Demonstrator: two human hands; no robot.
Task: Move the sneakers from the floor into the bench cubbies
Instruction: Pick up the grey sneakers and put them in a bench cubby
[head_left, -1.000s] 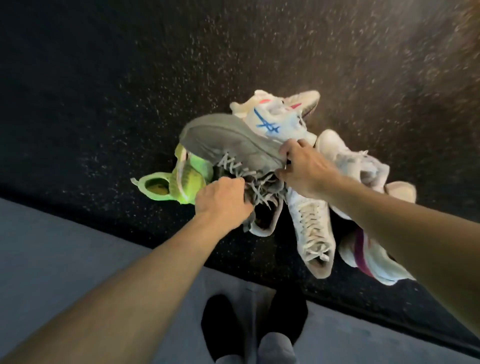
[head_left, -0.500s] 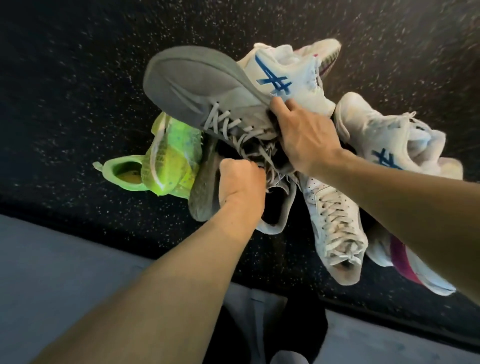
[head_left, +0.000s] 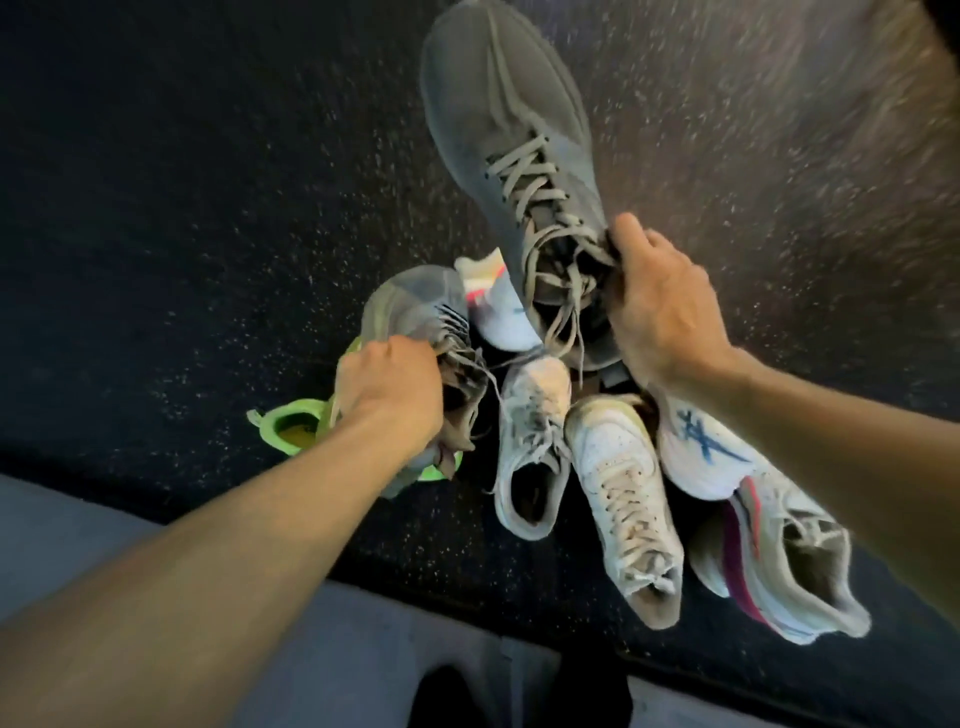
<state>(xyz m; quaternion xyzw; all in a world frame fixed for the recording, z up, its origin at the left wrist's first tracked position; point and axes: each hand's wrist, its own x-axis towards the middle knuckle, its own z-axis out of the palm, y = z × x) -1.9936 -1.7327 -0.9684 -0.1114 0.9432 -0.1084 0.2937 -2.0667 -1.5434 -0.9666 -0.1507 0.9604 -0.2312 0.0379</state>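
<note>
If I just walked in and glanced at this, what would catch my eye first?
Probably the big grey sneaker at top centre, gripped at its collar by the right hand. The left hand grips a second grey sneaker beside it. Below them a heap of white sneakers lies on the dark speckled floor, a neon green sneaker at its left edge.

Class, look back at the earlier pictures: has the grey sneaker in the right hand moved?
Yes. The grey sneaker has risen up and away from the pile, judged against the green sneaker on the floor; the right hand grips its collar.
</note>
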